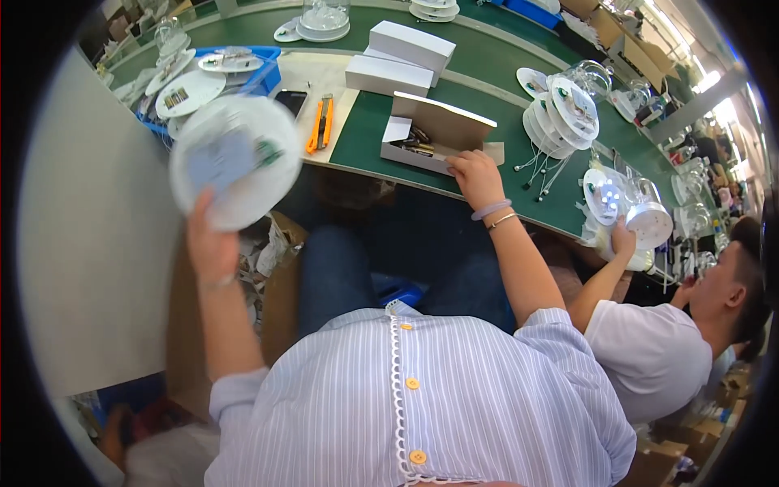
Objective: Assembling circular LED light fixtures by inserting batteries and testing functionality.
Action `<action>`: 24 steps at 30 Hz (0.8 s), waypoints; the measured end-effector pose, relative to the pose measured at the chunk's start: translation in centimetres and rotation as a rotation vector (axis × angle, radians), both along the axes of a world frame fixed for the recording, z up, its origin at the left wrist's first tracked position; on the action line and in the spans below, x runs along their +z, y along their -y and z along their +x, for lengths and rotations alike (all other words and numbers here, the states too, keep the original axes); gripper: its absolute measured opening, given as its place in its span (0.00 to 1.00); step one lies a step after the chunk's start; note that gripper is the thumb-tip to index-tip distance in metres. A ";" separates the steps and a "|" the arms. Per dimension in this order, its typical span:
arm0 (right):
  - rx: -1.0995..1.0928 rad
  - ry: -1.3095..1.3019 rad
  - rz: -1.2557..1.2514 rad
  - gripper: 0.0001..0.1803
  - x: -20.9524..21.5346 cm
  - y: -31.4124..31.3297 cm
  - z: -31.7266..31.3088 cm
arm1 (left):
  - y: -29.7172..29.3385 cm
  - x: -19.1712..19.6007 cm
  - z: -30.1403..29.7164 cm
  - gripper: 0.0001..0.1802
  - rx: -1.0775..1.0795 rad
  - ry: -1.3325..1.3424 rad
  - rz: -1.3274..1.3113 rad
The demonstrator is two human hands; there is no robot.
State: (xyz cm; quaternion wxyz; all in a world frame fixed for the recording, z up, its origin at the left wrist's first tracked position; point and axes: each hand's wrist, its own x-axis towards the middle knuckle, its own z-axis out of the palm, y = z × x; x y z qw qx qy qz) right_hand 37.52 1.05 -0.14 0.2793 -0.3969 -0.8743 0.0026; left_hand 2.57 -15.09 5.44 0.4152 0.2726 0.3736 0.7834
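My left hand [213, 235] grips the lower edge of a round white disc [243, 195], raised to the left of the table edge. The disc carries a small green circuit board and a bluish patch, and is slightly blurred. At the table's front edge stands an open white cardboard box [422, 158] with its lid up. Several batteries [419, 142] lie inside, toward its left. My right hand [477, 172] is at the box's front right corner, fingers bent over the rim; its fingertips are partly hidden.
Beyond the box lie closed white boxes [402, 61]. An orange cutter [321, 124] and a phone [290, 102] lie left of it. A blue crate [264, 77] holds more discs. Stacked discs with wires [560, 118] stand at right, near a co-worker [649, 349] handling a domed piece.
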 end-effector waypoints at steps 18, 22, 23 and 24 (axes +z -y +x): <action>-0.291 0.474 -0.370 0.07 3.9 -3.7 -2.4 | -18.8 -4.9 7.1 0.39 0.476 -1.125 -0.477; -0.228 0.522 -0.480 0.09 4.6 -4.2 -2.9 | -18.5 -2.9 7.8 0.29 0.388 -0.802 -0.325; -0.188 0.467 -0.440 0.10 3.1 -5.0 -2.6 | -17.5 -1.7 8.6 0.28 0.327 -0.608 -0.258; -0.187 0.448 -0.441 0.10 2.6 -5.2 -2.5 | -16.5 -0.6 9.1 0.26 0.272 -0.407 -0.189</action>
